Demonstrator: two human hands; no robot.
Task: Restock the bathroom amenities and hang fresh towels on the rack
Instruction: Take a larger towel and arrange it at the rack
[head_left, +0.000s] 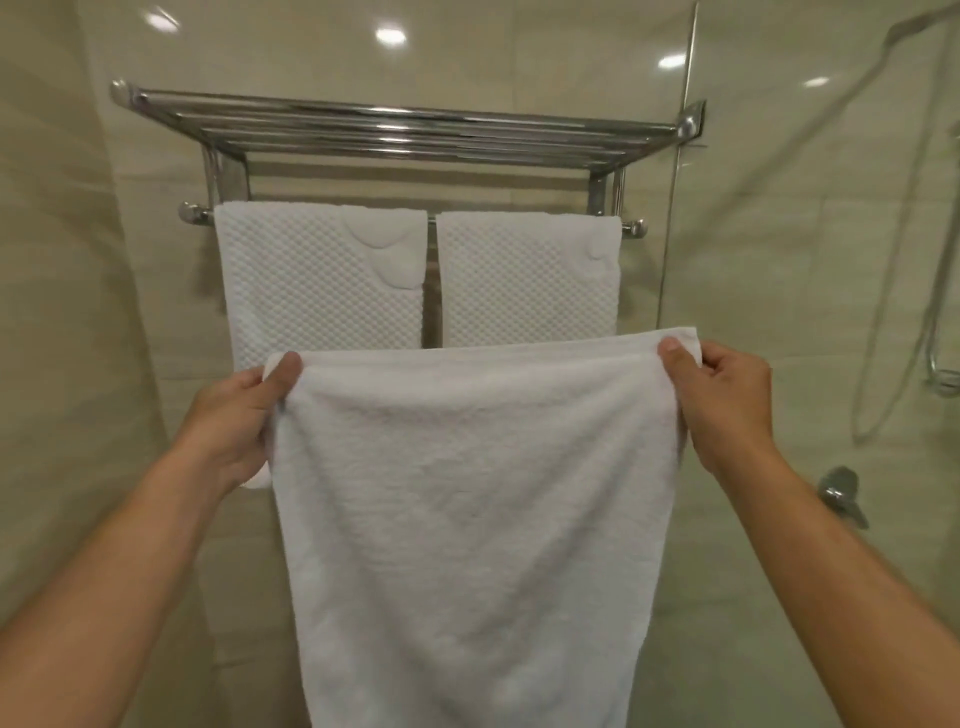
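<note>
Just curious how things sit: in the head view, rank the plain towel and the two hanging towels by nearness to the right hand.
1. Plain towel: pinched by the right hand at its top corner.
2. Right hanging towel: up and left, on the bar.
3. Left hanging towel: farthest left.

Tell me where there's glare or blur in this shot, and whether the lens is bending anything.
Head view: ceiling lights glare as bright spots on the glossy wall tiles and glint along the chrome rack; the shower head at right looks soft; the wide lens bows the glass panel edge; the held towel is evenly lit.
</note>
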